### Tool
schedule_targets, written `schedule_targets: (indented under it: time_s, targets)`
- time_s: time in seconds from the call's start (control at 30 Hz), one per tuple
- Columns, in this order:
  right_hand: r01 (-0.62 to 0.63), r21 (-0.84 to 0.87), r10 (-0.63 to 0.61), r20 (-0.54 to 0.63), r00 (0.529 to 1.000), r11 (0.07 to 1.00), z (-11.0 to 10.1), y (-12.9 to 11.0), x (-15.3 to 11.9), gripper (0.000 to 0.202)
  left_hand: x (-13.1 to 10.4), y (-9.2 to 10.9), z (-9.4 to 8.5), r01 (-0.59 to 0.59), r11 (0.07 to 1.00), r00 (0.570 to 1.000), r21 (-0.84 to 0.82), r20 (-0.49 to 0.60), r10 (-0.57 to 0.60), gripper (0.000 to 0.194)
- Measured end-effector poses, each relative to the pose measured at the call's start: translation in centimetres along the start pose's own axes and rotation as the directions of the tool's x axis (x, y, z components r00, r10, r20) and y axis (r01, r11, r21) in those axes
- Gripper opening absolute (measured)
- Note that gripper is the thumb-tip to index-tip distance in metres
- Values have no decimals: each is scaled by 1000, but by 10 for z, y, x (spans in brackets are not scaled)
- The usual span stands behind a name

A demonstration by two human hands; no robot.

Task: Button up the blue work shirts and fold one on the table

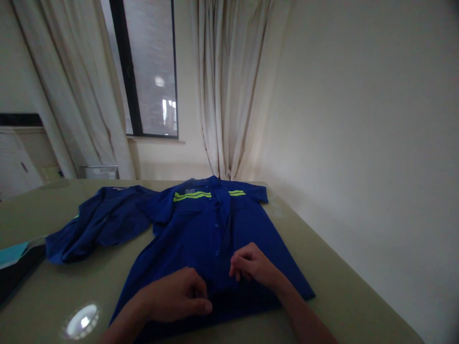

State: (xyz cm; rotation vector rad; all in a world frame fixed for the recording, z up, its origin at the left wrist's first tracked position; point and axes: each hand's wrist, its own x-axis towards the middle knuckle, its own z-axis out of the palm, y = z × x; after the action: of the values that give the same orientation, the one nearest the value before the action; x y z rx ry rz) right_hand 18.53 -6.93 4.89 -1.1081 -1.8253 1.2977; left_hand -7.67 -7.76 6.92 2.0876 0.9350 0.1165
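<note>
A blue short-sleeved shirt point(193, 229) with yellow-green stripes across the chest lies spread on the table, collar at the far side, its front placket partly apart. Over its lower left part is my left hand point(177, 294), fingers curled, near the hem. My right hand point(253, 263) is above the lower right front, fingers bent inward beside the placket. Whether either hand pinches any cloth is too dark to make out. Left of the shirt lies a crumpled blue garment point(107, 220), close against its sleeve.
The greenish table point(337, 277) meets a pale wall on the right. At the left edge lie a light-blue item point(14, 254) and a dark flat object point(21, 274). Behind the table are curtains point(229, 86) and a window point(152, 67).
</note>
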Motion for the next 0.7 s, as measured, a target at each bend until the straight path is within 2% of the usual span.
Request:
schedule_targets:
  time_s: [0.07,0.13,0.2,0.27,0.33,0.4,0.47,0.53,0.6,0.67,0.7]
  targets:
    - [17,-131,-39,-162,986,991,12,3,5,52,8,1,11,-3,998,993,56,-121,10,33]
    - [-13,-291,-82,-312,946,957,26,8,9,44,18,3,22,-39,995,956,88,-286,63,25]
    - [-97,-397,-68,-382,922,913,37,12,13,40,25,5,29,-90,993,930,80,-351,112,18]
    - [-169,-436,-26,-405,914,884,41,15,15,43,27,5,34,-104,991,932,89,-338,128,27]
    - [-186,-432,5,-388,922,883,39,16,15,48,28,3,39,-85,982,930,169,-341,140,26]
    - [-180,-408,17,-371,928,895,34,16,15,48,29,1,45,-98,940,920,326,-330,210,26]
    - [-193,-407,27,-379,925,893,31,15,16,49,32,-1,53,-148,848,904,509,-279,325,26]
    - [-230,-454,37,-395,918,861,32,15,18,59,37,-2,62,-203,726,860,657,-236,453,17]
    - [-252,-533,29,-390,920,808,36,16,20,73,42,-2,69,-250,629,794,736,-216,569,12]
    - [-241,-608,-1,-370,929,756,41,16,24,77,46,-2,74,-296,575,742,763,-196,641,11]
    - [-231,-636,-17,-359,933,737,43,17,26,76,47,-1,76,-311,563,738,766,-179,651,11]
